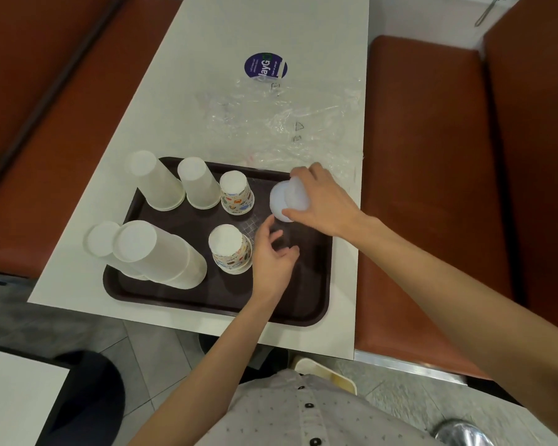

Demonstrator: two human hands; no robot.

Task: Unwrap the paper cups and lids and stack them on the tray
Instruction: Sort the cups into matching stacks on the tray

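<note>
A: What lies nearest the person?

B: The dark tray point(207, 304) sits at the near end of the white table point(207, 59). The left hand point(273, 252) hovers over the tray's middle, just right of the near patterned cup point(231, 249), which stands upside down.

A: Is that hand holding anything?

B: Its fingers are loosely curled. A faint piece of clear film point(254, 227) shows by the thumb, but whether the hand pinches it cannot be told.

A: And the other hand?

B: The right hand point(319, 201) is farther back, over the tray's far right corner. Its fingers and thumb wrap a stack of white lids point(282, 201), which is tipped on its side. The two hands are near each other but apart.

A: Where are the remaining cups?

B: All are upside down on the tray, left of the hands. Two tall white stacks point(155, 252) lean at the near left. A second patterned cup point(237, 193) stands in the far row beside two more white stacks point(198, 183).

A: Beyond the tray?

B: Crumpled clear wrap point(287, 123) lies on the table, partly over a round blue sticker point(264, 66).
</note>
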